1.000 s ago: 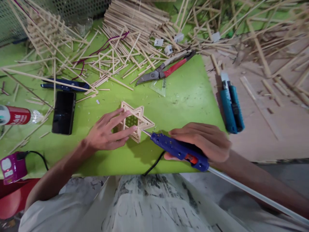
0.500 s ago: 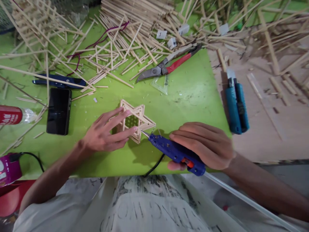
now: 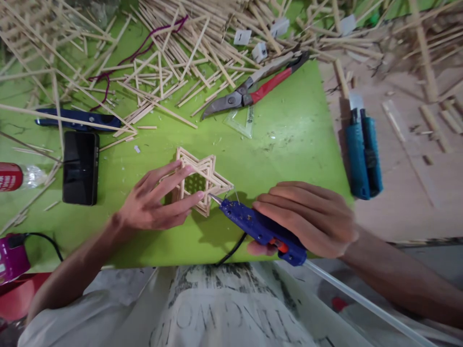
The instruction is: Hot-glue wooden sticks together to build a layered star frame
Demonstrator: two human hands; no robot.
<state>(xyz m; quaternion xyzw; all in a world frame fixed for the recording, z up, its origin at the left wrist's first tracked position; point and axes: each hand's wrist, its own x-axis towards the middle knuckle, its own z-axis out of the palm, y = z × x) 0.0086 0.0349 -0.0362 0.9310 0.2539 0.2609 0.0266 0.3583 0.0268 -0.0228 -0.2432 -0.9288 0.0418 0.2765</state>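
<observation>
A star-shaped frame of stacked wooden sticks (image 3: 220, 182) lies on the green tabletop (image 3: 289, 149). My left hand (image 3: 155, 200) rests over its left side, fingers spread, with fingertips touching the sticks. My right hand (image 3: 307, 217) is wrapped round a blue glue gun (image 3: 249, 220) that has an orange trigger. The gun's metal nozzle meets the star's lower right edge, close to a left fingertip. A clear glue stick (image 3: 361, 296) runs out of the gun's back end.
Pruning shears (image 3: 249, 89), a clear set square (image 3: 243, 123) and piled sticks (image 3: 202, 43) lie beyond the star. To the left are a phone (image 3: 80, 167), a blue tool (image 3: 77, 119) and a bottle (image 3: 10, 177). Teal cutters (image 3: 363, 159) lie right.
The view has shifted slightly, moving the surroundings in the picture. Both hands, the glue gun and the star keep almost the same arrangement.
</observation>
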